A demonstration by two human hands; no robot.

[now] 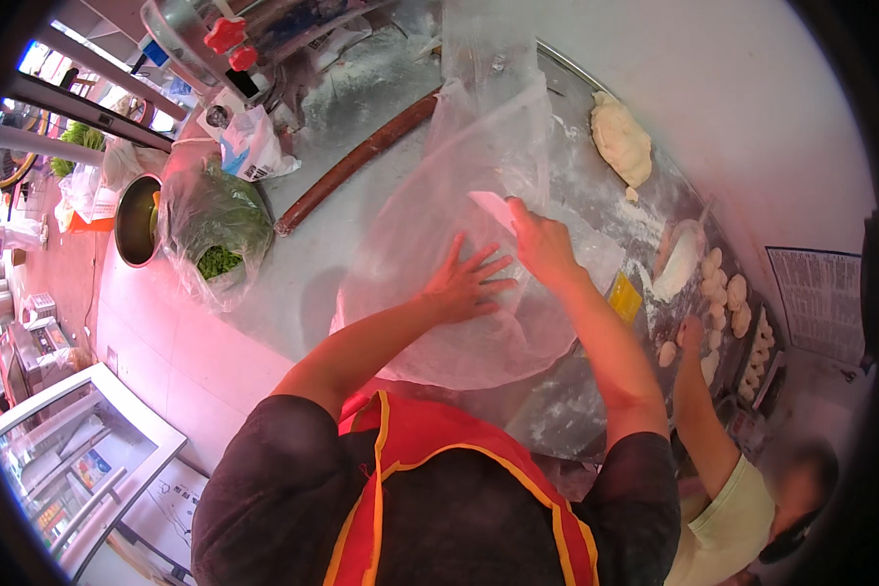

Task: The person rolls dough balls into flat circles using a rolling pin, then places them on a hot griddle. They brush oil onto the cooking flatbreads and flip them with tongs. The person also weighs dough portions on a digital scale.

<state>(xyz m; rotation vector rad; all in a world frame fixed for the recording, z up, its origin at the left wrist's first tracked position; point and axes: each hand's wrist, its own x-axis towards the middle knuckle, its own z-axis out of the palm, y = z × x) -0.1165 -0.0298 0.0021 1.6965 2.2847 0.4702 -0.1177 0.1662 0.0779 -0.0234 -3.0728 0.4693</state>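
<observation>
A large sheet of thin clear plastic [410, 227], wrinkled and dusted with white, is spread over the metal worktop [300, 271] in front of me. My left hand [472, 282] lies palm down on it with fingers spread. Just right of that, my right hand [547, 245] grips a flat, pale dough scraper [492, 208] that points up and left over the sheet. Whether its edge touches the plastic, I cannot tell. A long brown rolling pin [359, 157] lies slantwise, its upper end meeting the plastic.
A dough lump [621, 143], a flour scoop [680, 260] and a yellow scraper [624, 299] lie to the right. There a co-worker's hand [691, 333] is among dough pieces [714, 282] beside a filled tray [756, 355]. Bagged greens [220, 260] and a metal bowl [135, 220] stand left.
</observation>
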